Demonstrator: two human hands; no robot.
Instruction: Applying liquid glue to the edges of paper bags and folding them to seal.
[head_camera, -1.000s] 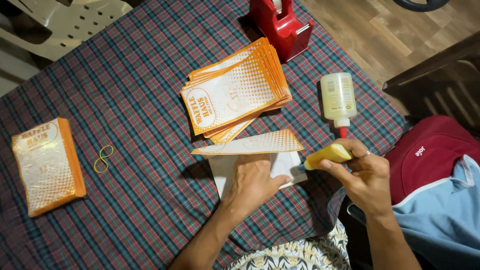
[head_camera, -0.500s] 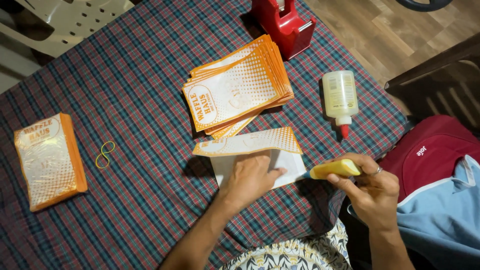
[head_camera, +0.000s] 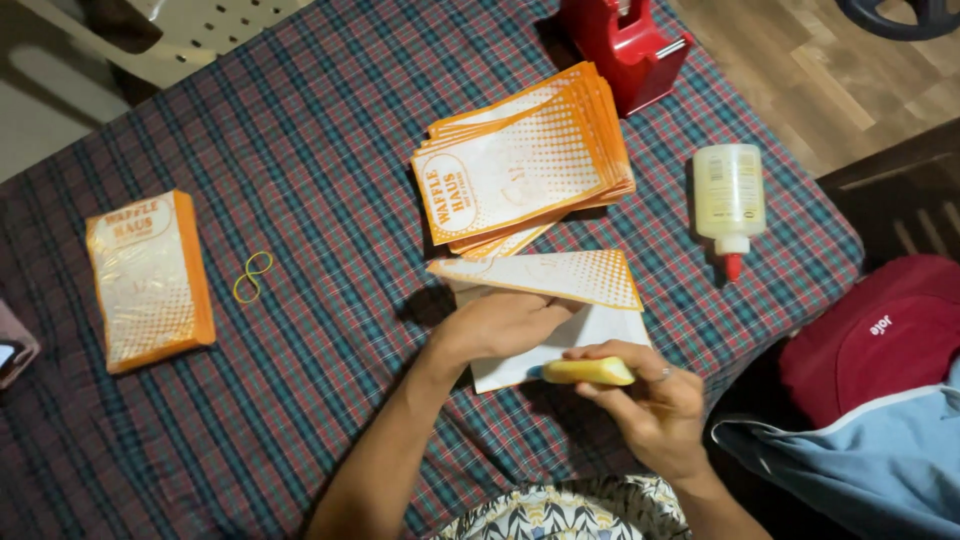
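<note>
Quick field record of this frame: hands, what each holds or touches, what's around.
left hand: flat on paper bag, pressing it down
right hand: grips yellow glue applicator, tip at the bag's lower edge
surface: plaid tablecloth
nearby: fanned stack of orange bags, glue bottle lying down, red tape dispenser
left side: wrapped bundle, rubber band

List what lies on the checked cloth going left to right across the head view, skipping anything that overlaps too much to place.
Wrapped orange bundle → yellow rubber bands → left hand pressing the paper bag → yellow glue stick in the right hand → white glue bottle.
</note>
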